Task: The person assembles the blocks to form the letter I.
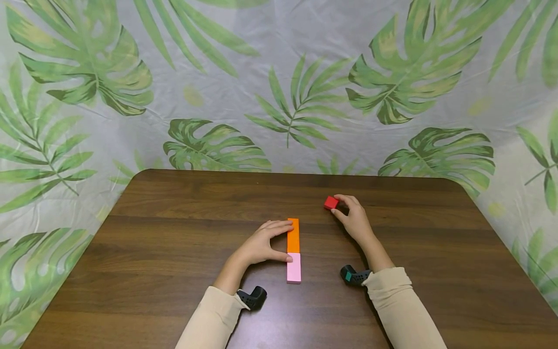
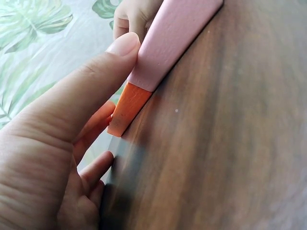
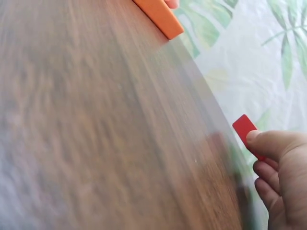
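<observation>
An orange block [image 1: 293, 238] and a pink block [image 1: 294, 271] lie end to end on the brown table, forming one straight strip. My left hand [image 1: 258, 245] is at their left side, the thumb touching the pink block and the fingertips resting at the orange one. In the left wrist view the thumb [image 2: 91, 79] lies straight against the pink block's side [image 2: 175, 36]. Farther back and to the right, my right hand [image 1: 356, 220] pinches a small red block [image 1: 330, 202] between thumb and fingers. Whether the red block touches the table, I cannot tell.
The wooden table [image 1: 174, 232] has rounded far corners. Behind it hangs a pale cloth [image 1: 314, 29] printed with green leaves. Black bands with small cameras sit on both wrists, the left one [image 1: 255, 298] close to the tabletop.
</observation>
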`<state>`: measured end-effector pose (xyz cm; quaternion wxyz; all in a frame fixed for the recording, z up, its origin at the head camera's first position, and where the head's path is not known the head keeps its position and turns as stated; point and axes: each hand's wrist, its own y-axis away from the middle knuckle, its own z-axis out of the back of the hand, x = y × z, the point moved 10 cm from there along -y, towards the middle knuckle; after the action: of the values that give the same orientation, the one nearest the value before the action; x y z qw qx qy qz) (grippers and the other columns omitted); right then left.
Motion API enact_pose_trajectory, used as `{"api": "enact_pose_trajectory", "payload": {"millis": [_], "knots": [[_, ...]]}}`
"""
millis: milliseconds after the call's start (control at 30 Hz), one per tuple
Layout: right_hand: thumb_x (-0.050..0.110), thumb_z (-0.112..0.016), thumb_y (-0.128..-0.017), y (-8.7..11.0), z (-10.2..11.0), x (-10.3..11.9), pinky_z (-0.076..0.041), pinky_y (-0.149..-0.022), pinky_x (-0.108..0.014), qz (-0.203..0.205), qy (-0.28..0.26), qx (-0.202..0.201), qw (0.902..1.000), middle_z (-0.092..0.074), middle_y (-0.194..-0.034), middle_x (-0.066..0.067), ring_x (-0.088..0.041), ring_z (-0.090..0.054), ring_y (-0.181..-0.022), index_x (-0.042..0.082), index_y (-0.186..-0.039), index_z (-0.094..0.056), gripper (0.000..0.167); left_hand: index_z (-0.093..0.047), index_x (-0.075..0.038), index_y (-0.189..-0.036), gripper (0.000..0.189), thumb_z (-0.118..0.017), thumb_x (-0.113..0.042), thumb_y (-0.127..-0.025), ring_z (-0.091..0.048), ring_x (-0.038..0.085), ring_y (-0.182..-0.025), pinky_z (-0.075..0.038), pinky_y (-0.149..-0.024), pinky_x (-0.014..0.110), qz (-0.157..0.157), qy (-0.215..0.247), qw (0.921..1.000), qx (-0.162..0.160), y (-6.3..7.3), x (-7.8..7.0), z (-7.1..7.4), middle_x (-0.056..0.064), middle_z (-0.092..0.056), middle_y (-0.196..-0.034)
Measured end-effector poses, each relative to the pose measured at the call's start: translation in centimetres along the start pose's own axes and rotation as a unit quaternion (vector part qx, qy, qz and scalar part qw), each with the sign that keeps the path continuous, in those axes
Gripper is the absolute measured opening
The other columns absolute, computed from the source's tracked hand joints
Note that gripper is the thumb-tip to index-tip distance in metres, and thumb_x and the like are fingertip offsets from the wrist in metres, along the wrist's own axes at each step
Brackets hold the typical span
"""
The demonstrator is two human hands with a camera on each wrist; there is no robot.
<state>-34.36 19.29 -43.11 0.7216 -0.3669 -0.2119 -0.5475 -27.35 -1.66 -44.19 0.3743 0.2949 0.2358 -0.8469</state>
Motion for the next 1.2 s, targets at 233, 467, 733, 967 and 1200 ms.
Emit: {"api": "enact_pose_trajectory", "payload": {"millis": [233,467,733,967,1200], "knots": [[0.009,-0.064,-0.083,-0.1,0.0,0.7,-0.04,-0.085,-0.045,0.016,-0.008,-0.005,0.9998,-0.049,-0.113,-0.017,-0.031,-0.05,-0.1,0.0,-0.12,-0.053,0.04,-0.049,-0.01,-0.13,0.078,-0.079,-0.039,-0.064,-0.028,0.022,-0.128,-0.013,-0.106,0.035,-0.002,0.003,1.0,-0.001,0.0,-0.2,0.1,0.0,-0.039,-0.138],[0.009,-0.064,-0.083,-0.2,-0.2,1.5,-0.04,-0.084,-0.046,0.026,-0.006,-0.006,0.9996,-0.049,-0.114,-0.017,-0.03,-0.05,-0.1,0.0,-0.12,-0.053,0.04,-0.049,-0.01,-0.13,0.078,-0.079,-0.039,-0.064,-0.028,0.022,-0.128,-0.013,-0.106,0.035,-0.003,0.005,1.0,0.0,-0.1,-0.2,0.1,0.001,-0.04,-0.137],[0.011,-0.064,-0.084,-0.3,-0.9,1.8,-0.039,-0.087,-0.046,0.024,0.0,0.005,0.9997,-0.048,-0.118,-0.015,-0.029,-0.049,-0.104,0.003,-0.121,-0.052,0.04,-0.049,-0.012,-0.13,0.078,-0.078,-0.041,-0.064,-0.027,0.022,-0.129,-0.013,-0.106,0.035,0.001,0.002,1.0,0.002,0.0,0.0,0.0,0.0,-0.039,-0.138],[0.01,-0.064,-0.083,-0.5,-1.7,2.5,-0.039,-0.087,-0.045,0.034,-0.009,0.011,0.9993,-0.049,-0.118,-0.015,-0.029,-0.049,-0.103,0.003,-0.12,-0.053,0.039,-0.049,-0.011,-0.13,0.078,-0.078,-0.04,-0.064,-0.028,0.021,-0.128,-0.013,-0.106,0.035,-0.003,0.001,1.0,0.001,0.0,-0.1,0.1,0.001,-0.04,-0.138],[0.009,-0.064,-0.083,-0.6,-2.6,3.1,-0.038,-0.089,-0.045,0.037,-0.011,0.024,0.999,-0.048,-0.119,-0.015,-0.028,-0.049,-0.103,0.002,-0.121,-0.053,0.04,-0.049,-0.01,-0.13,0.077,-0.078,-0.04,-0.065,-0.028,0.022,-0.128,-0.013,-0.106,0.036,-0.001,-0.002,1.0,0.005,0.0,-0.2,0.0,0.001,-0.039,-0.138]]}}
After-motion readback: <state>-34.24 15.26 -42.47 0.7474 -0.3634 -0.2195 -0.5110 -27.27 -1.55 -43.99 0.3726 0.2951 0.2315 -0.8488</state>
